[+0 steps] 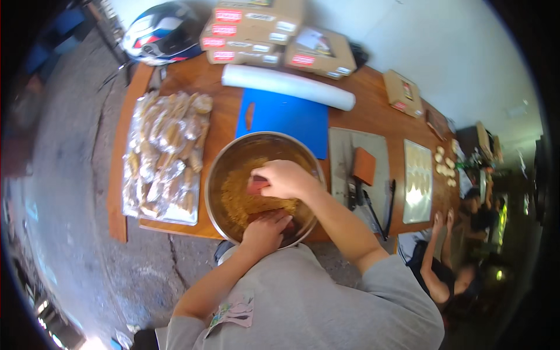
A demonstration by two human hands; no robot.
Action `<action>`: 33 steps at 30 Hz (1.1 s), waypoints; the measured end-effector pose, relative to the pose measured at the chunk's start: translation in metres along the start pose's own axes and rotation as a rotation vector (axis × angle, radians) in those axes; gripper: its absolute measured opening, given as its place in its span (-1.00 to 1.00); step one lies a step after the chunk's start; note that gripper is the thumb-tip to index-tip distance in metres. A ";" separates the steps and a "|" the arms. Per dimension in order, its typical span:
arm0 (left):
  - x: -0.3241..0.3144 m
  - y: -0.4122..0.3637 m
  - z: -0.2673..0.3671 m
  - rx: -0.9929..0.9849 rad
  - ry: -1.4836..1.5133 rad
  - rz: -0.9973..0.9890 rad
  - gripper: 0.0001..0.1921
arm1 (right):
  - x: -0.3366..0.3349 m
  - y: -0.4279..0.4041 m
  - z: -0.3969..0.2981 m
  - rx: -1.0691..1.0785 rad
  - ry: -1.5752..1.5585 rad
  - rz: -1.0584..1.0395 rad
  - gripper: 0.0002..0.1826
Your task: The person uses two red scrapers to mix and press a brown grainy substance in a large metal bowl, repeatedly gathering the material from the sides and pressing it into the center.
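A wide stainless steel bowl stands at the table's near edge against my body, with golden-yellow crumbs spread over its bottom. Inside it, my right hand grips a small reddish piece, its fingers curled around it just above the crumbs. My left hand reaches over the near rim, its fingers lying over a dark red piece on the near side of the bowl. The fingers hide much of both pieces; I cannot tell what they are made of.
Left stands a tray of plastic-wrapped food. Behind the bowl lie a blue cutting board, a white roll, cardboard boxes and a helmet. Right: a grey board with an orange block and knives; a person beyond.
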State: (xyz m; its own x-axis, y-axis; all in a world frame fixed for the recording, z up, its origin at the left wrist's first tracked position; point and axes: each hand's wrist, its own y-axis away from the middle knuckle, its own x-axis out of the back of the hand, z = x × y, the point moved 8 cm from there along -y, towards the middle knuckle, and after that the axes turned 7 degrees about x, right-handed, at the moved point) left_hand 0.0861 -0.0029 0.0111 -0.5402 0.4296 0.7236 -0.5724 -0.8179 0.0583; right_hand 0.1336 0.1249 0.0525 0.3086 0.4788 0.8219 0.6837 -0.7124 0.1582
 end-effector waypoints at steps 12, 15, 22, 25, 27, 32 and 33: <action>-0.008 0.002 -0.002 0.103 0.086 -0.019 -0.64 | -0.032 0.013 -0.019 -0.025 0.009 -0.064 -0.59; -0.011 -0.003 0.005 0.072 0.040 -0.049 -0.60 | -0.065 0.014 0.009 -0.031 0.008 -0.098 -0.56; -0.016 0.005 -0.001 0.020 0.013 0.009 -0.53 | -0.020 0.009 -0.015 -0.080 0.030 -0.009 -0.61; -0.021 0.002 -0.002 0.047 0.017 -0.047 -0.52 | -0.051 0.017 0.003 -0.008 0.002 0.058 -0.63; -0.020 0.004 -0.002 0.045 0.047 -0.030 -0.56 | -0.044 0.017 -0.004 -0.013 0.035 0.023 -0.64; -0.013 0.005 0.006 -0.022 0.030 0.069 -0.64 | -0.009 0.011 -0.007 -0.059 -0.006 0.130 -0.65; -0.013 0.004 0.010 -0.053 0.019 0.074 -0.67 | -0.014 0.012 0.002 -0.105 0.017 0.141 -0.66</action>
State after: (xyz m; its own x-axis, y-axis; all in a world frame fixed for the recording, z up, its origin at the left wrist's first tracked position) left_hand 0.0967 -0.0157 0.0084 -0.5939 0.3761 0.7112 -0.5619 -0.8266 -0.0320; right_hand 0.1388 0.1105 0.0424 0.3847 0.3620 0.8491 0.5615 -0.8219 0.0960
